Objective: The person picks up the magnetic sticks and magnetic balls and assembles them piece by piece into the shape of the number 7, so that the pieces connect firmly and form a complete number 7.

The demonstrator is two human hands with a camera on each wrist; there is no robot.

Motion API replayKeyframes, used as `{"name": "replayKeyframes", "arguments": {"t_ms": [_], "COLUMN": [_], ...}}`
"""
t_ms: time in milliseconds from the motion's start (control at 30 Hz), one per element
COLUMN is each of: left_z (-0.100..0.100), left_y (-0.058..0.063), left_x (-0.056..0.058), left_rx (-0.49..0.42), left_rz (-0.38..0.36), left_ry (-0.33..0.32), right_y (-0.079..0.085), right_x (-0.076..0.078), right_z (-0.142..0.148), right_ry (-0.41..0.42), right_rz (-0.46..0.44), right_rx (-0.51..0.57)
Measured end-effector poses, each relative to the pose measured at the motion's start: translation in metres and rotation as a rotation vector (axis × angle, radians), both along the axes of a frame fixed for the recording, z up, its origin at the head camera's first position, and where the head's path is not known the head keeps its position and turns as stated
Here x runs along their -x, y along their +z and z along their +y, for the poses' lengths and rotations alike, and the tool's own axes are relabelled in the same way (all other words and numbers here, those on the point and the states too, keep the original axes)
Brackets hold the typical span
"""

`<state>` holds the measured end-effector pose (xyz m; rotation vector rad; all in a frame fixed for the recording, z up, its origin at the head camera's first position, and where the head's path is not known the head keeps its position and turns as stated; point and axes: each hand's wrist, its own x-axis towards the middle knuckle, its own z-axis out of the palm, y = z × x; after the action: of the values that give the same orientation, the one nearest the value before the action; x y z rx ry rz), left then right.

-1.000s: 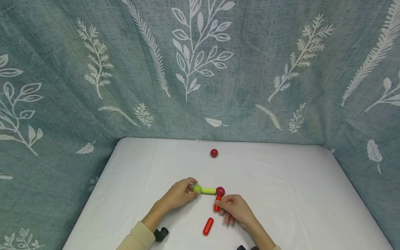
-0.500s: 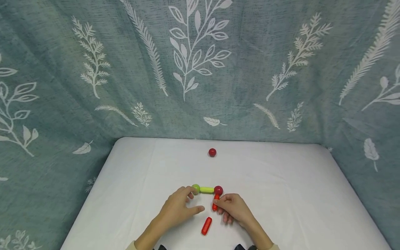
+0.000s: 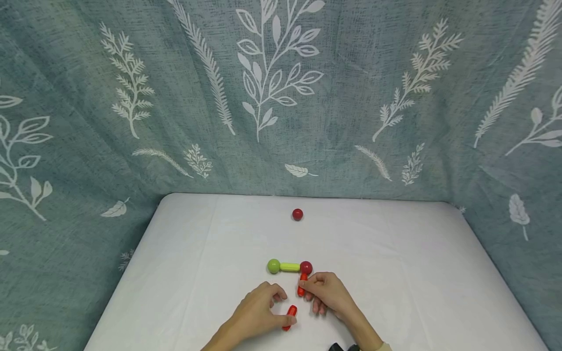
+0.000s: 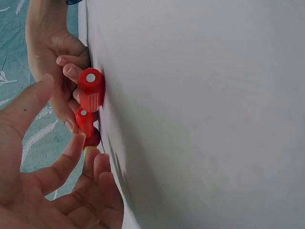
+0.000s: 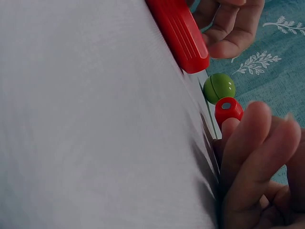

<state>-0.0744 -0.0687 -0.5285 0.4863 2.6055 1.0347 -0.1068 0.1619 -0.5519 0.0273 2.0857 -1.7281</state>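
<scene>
My right hand (image 3: 330,295) pinches a red rod (image 3: 301,292) between thumb and fingers. The rod's far end meets a red ball (image 3: 306,267), which joins a yellow-green rod (image 3: 290,267) ending in a green ball (image 3: 273,266). Nearer to me lies a loose red rod (image 3: 291,309), its end marked by a pale round disc in the left wrist view. Around this loose rod my left hand (image 3: 256,312) hovers, fingers spread; the thumb covers part of it in the head view. The left wrist view shows a gap between these fingers and the rod (image 4: 91,90).
Another red ball (image 3: 297,214) sits alone near the far edge of the white-covered table (image 3: 373,243). A patterned green curtain (image 3: 342,161) hangs behind. Dark objects (image 3: 336,347) show beside my right wrist at the bottom edge.
My left hand has let go of the green ball and come back toward me, over the loose red rod. The right hand keeps its pinch on the other rod.
</scene>
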Motion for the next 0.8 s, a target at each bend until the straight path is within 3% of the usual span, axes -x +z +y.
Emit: {"name": "replayKeyframes", "arguments": {"t_ms": [233, 433, 800], "left_z": [0.004, 0.008, 0.012], "left_y": [-0.001, -0.003, -0.003], "left_x": [-0.003, -0.002, -0.003], "left_rx": [0.043, 0.091, 0.048], "left_rz": [-0.029, -0.005, -0.03], "left_ry": [-0.029, -0.054, -0.045], "right_y": [-0.002, -0.003, -0.008], "right_x": [0.0, 0.0, 0.002], "right_z": [0.0, 0.001, 0.002], "right_ry": [0.008, 0.009, 0.011], "right_rz": [-0.004, 0.007, 0.001], "right_rx": [0.004, 0.004, -0.004]}}
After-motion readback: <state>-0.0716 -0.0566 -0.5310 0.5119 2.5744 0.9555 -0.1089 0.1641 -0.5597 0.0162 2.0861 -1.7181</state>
